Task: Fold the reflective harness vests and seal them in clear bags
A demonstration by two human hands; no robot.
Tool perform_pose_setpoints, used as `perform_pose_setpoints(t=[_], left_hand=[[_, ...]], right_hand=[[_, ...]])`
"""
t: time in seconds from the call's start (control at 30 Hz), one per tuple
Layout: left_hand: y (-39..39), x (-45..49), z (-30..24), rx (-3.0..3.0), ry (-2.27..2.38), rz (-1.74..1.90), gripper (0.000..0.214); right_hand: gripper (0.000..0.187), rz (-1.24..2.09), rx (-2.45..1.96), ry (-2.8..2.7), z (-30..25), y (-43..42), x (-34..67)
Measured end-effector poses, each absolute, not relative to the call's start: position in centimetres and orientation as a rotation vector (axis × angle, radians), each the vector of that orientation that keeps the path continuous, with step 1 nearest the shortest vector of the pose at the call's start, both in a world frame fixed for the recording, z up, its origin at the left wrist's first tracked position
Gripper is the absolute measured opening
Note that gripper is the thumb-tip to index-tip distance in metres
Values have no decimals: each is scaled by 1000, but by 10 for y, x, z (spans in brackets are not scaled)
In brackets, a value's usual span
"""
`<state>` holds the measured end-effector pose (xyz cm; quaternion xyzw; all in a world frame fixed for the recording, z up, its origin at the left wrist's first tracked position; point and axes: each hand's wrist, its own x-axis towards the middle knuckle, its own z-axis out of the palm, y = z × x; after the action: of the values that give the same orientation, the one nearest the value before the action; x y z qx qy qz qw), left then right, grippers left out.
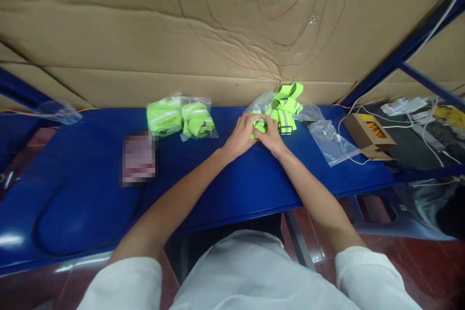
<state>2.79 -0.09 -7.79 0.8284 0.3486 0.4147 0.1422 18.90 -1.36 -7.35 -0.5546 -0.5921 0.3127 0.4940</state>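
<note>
My left hand [242, 134] and my right hand [271, 136] meet at the back middle of the blue table [232, 184]. Both are closed around a folded piece of neon-green reflective strap [258, 127]. Just behind them lies a loose heap of the same neon-green straps with grey bands and a buckle [286, 104]. A clear plastic bag [259, 102] sits behind my left hand. Two sealed bags of folded green straps [179, 116] lie to the left.
Empty clear bags [332, 143] lie right of the heap. An open brown cardboard box [368, 135] and white cables stand at the right end. A blurred-out card [138, 159] lies left. Another clear bag [58, 111] is far left. A cardboard wall backs the table.
</note>
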Motion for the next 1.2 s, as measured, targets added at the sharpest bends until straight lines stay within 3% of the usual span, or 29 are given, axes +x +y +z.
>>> perform_pose_setpoints(t=[0.23, 0.4, 0.5, 0.87, 1.1, 1.2], left_hand=[[-3, 24, -63, 2431, 1005, 1052, 85], [21, -2, -53, 2057, 1012, 1313, 26], [29, -13, -50, 1990, 988, 1291, 17], [21, -12, -49, 2501, 1194, 1077, 14], [13, 3, -48, 2314, 1039, 1220, 10], [17, 12, -48, 1716, 1025, 1399, 10]], right_hand=[[39, 729, -1267, -1340, -82, -3, 189], [44, 812, -1186, -1274, -73, 2, 199], [46, 859, -1138, -1272, -68, 0, 199], [41, 850, -1085, -1260, -69, 1, 197], [40, 812, -1080, -1024, -74, 9, 196], [44, 942, -1019, -907, -70, 10, 199]])
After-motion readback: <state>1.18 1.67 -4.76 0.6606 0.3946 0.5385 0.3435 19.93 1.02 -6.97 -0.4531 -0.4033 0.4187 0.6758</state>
